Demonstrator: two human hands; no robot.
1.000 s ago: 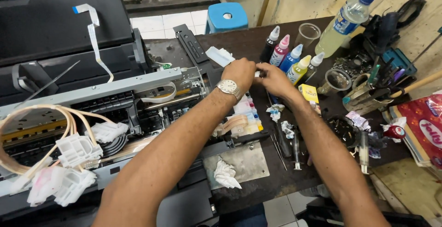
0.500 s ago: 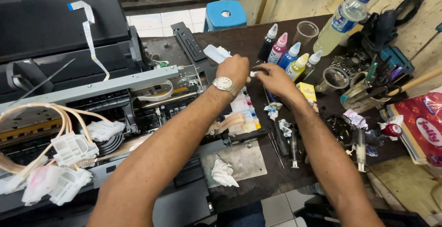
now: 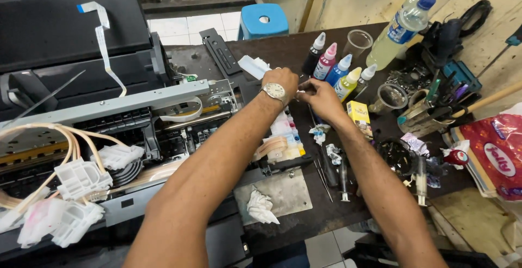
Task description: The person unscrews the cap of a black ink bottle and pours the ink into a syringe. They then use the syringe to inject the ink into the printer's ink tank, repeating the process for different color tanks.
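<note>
From the head view, my left hand (image 3: 281,80), a watch on its wrist, is curled shut, and my right hand (image 3: 319,95) meets it fingertip to fingertip, both pinching something small and pale that I cannot make out. They hover above the dark counter (image 3: 283,50). At one o'clock from them stand the ink bottles (image 3: 334,68). At six o'clock lies the ink cartridge block (image 3: 285,137); the opened printer (image 3: 98,132) sits at nine o'clock.

Small yellow box (image 3: 358,112) mid-table; red-white packet (image 3: 497,156) right edge.
</note>
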